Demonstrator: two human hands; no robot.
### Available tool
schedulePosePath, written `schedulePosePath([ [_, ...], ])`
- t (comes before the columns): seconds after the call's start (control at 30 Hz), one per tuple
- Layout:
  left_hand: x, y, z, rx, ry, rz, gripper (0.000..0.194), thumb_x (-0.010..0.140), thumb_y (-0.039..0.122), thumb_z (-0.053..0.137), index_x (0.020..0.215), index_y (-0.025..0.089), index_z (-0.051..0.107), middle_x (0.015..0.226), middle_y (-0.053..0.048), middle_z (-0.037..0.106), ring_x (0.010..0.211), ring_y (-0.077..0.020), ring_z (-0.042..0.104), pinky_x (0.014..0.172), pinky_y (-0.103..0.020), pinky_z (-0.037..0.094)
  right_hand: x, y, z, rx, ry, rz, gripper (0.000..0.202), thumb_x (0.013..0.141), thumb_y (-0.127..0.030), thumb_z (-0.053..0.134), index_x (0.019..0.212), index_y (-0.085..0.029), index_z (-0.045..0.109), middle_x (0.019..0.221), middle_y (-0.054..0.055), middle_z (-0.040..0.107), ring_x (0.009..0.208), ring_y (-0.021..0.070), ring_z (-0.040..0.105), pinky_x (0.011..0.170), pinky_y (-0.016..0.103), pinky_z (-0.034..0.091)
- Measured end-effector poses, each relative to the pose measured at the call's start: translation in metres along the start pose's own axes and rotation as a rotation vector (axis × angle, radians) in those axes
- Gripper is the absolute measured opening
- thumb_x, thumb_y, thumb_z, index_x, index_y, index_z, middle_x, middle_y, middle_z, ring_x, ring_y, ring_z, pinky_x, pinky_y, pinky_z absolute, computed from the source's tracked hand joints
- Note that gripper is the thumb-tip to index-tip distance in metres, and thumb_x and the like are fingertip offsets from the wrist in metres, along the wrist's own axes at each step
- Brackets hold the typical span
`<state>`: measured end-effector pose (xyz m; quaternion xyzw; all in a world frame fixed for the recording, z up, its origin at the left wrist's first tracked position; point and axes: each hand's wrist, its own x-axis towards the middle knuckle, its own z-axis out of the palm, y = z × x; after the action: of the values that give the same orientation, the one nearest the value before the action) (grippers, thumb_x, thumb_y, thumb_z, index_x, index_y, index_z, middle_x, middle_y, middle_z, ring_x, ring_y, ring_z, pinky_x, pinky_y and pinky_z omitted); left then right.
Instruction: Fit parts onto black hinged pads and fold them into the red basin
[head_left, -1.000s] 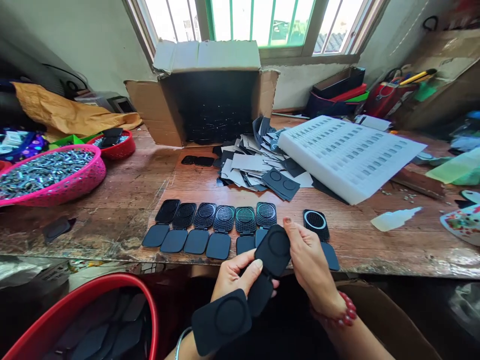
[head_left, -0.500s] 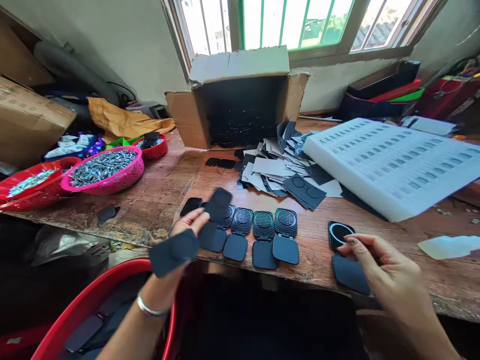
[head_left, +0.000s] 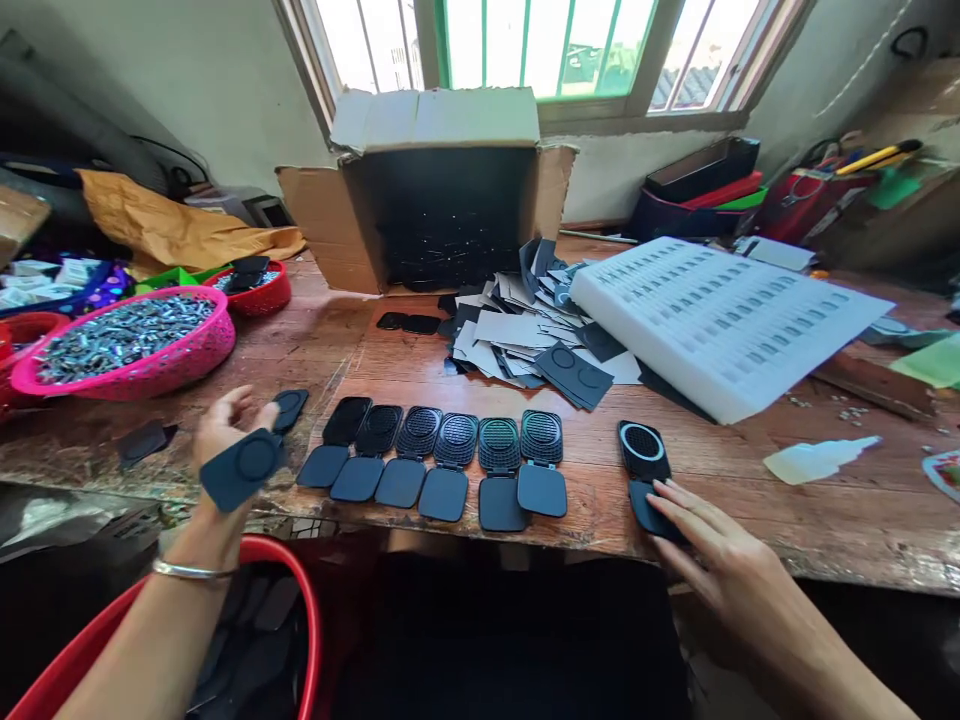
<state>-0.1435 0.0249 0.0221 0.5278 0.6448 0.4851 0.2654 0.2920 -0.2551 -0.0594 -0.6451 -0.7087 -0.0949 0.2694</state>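
My left hand (head_left: 229, 425) is closed on a dark sheet with a raised ring (head_left: 247, 465), which lies across the palm side. A second dark ringed piece (head_left: 291, 408) shows beyond its fingertips; whether the two are one strip I cannot tell. At the right, my right hand (head_left: 712, 545) grips the flat lid (head_left: 646, 505) of a black hinged compact-like case between thumb and fingers. A pale ring (head_left: 643, 442) sits on the case's other half. Between the hands stand several similar open cases (head_left: 459, 438) in a row, their flat lids (head_left: 444, 494) toward me.
Behind the row lies a heap of cut cards (head_left: 517, 335) before an open carton (head_left: 457, 220). A white foam tray (head_left: 675, 330) and a glue bottle (head_left: 814, 462) are on the right. A pink basket of metal parts (head_left: 127, 340) is left; a red tub (head_left: 311, 610) stands below.
My left hand has moved left, away from the row, with the dark sheet. My right hand has shifted from the ring half down to the lid. The view has turned slightly right.
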Motion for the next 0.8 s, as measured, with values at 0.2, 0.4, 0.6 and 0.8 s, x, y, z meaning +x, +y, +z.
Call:
schedulePosePath([
  [0.2, -0.103, 0.046, 0.047, -0.635, -0.660, -0.394, 0.038, 0.074, 0.046, 0.075, 0.094, 0.014, 0.073, 0.103, -0.015, 0.075, 0.098, -0.0292, 0.071, 0.091, -0.042, 0.055, 0.045, -0.073, -0.013, -0.039, 0.421, 0.173, 0.048, 0.091, -0.014, 0.061, 0.138, -0.027, 0.058, 0.128, 0.006, 0.067, 0.112, 0.0291, 0.067, 0.107, 0.048, 0.048],
  [0.4, -0.171, 0.069, 0.086, -1.026, -1.068, -0.708, 0.046, 0.073, 0.045, 0.079, 0.110, 0.018, 0.069, 0.109, -0.013, 0.073, 0.099, -0.0269, 0.070, 0.084, -0.037, 0.057, 0.080, -0.143, 0.015, 0.210, 0.325, -0.161, 0.060, 0.089, -0.002, 0.058, 0.144, -0.023, 0.050, 0.134, 0.011, 0.062, 0.119, 0.0297, 0.062, 0.099, 0.048, 0.054],
  [0.6, -0.162, 0.061, 0.094, -0.971, -0.789, -0.514, 0.049, 0.071, 0.029, 0.074, 0.117, 0.022, 0.059, 0.099, -0.007, 0.073, 0.082, -0.0235, 0.070, 0.070, -0.032, 0.056, 0.098, -0.180, 0.024, 0.409, 0.264, -0.025, 0.017, 0.088, -0.014, 0.063, 0.104, -0.018, 0.067, 0.104, 0.011, 0.064, 0.107, 0.0288, 0.058, 0.089, 0.048, 0.051],
  [0.8, -0.158, 0.057, 0.095, -0.797, -0.645, -0.402, 0.050, 0.080, 0.027, 0.069, 0.127, 0.022, 0.052, 0.089, -0.005, 0.071, 0.075, -0.0190, 0.068, 0.072, -0.030, 0.055, 0.107, -0.201, 0.027, 0.535, 0.199, 0.151, 0.005, 0.090, -0.023, 0.065, 0.086, -0.021, 0.066, 0.091, 0.006, 0.061, 0.088, 0.0221, 0.057, 0.076, 0.037, 0.050],
])
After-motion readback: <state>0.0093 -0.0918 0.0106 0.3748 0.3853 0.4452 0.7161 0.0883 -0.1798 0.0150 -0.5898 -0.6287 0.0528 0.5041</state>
